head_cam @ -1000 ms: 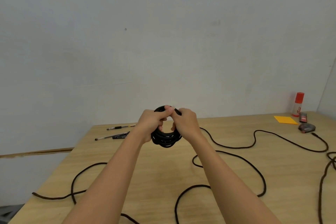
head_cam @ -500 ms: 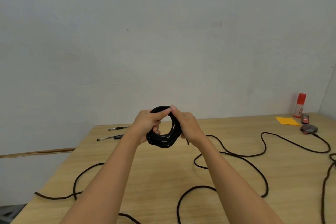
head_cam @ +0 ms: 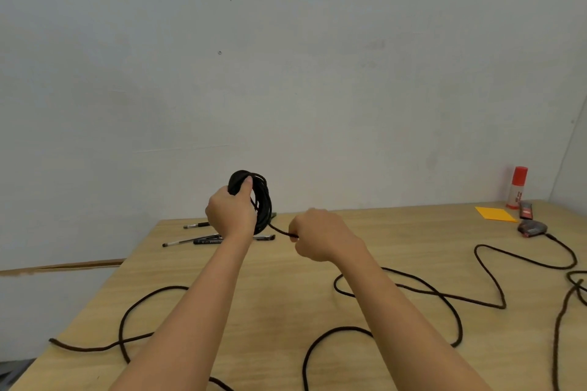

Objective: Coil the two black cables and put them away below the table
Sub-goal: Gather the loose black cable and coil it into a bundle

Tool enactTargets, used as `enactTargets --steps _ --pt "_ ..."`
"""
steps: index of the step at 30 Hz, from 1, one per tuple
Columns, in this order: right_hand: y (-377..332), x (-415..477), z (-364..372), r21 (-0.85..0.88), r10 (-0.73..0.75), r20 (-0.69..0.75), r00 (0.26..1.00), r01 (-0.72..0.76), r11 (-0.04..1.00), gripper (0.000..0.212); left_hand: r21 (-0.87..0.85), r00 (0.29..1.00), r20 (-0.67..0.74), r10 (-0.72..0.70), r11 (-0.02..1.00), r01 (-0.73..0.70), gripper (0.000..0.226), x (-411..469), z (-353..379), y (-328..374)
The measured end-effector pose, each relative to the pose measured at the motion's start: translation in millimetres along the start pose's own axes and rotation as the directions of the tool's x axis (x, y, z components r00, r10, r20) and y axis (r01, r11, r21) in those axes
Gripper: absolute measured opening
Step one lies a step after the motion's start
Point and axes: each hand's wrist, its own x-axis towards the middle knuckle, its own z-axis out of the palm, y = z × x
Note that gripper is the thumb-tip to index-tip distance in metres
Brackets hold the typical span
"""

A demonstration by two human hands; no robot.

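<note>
My left hand (head_cam: 231, 212) grips a coil of black cable (head_cam: 263, 203) held upright above the far part of the wooden table (head_cam: 286, 305), thumb on top of the loops. A short strand runs from the coil to my right hand (head_cam: 320, 235), which pinches it in a closed fist a little right of and below the coil. The loose black cable (head_cam: 425, 290) snakes over the table's middle and right side. Another stretch of black cable (head_cam: 127, 320) loops at the left front; whether it is a separate cable I cannot tell.
Pens (head_cam: 190, 240) lie on the table behind my left hand. At the far right stand a glue stick (head_cam: 517, 187), an orange paper (head_cam: 495, 213), a small dark box (head_cam: 527, 210) and a dark device (head_cam: 532, 228) at the cable's end. A wall backs the table.
My hands have parted. The right hand left the coil and moved right and down, drawing a strand taut. The left hand turned the coil edge-on and raised it slightly.
</note>
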Motion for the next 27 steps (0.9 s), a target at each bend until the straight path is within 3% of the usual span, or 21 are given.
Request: enactTargets --steps 4,7,11,14,17,20,23,25,27 --pt "-7 10 -9 -0.011 -0.141 -0.157 0.977 0.141 0.990 0.026 0.264 0.944 0.189 0.271 0.912 -0.315 0.042 -13 2 -5" --pt "-7 14 -14 0.049 -0.183 -0.164 0.969 0.194 0.980 0.023 0.319 0.911 0.324 0.255 0.877 -0.358 0.046 -18 4 -7" --pt "-4 15 -18 0.129 -0.159 -0.191 0.969 0.185 0.974 0.019 0.128 0.889 0.458 0.012 0.989 -0.079 0.042 -15 2 -6" --pt "-3 14 -23 0.193 -0.106 -0.224 0.969 0.151 0.969 0.019 -0.037 0.746 0.652 -0.136 0.977 0.210 0.032 -17 -8 -2" --pt "0 15 -28 0.220 0.039 -0.329 0.943 0.036 0.975 0.055 -0.100 0.586 0.783 -0.209 0.887 0.451 0.031 -17 -10 -4" --pt "5 16 -30 0.196 0.126 -0.343 0.931 -0.060 0.979 0.068 -0.075 0.517 0.812 -0.273 0.829 0.555 0.037 -19 -7 -9" --pt "15 19 -25 0.322 0.243 -0.254 0.936 -0.155 0.934 0.069 -0.054 0.424 0.864 -0.271 0.789 0.613 0.044 -21 -9 -6" --pt "26 20 -19 0.515 0.306 -0.131 0.943 -0.199 0.834 0.066 -0.059 0.389 0.891 -0.232 0.792 0.608 0.043 -20 -11 -4" --pt "35 19 -13 0.675 0.293 0.004 0.956 -0.219 0.704 0.059 -0.081 0.377 0.908 -0.184 0.805 0.587 0.028 -21 -14 -3"
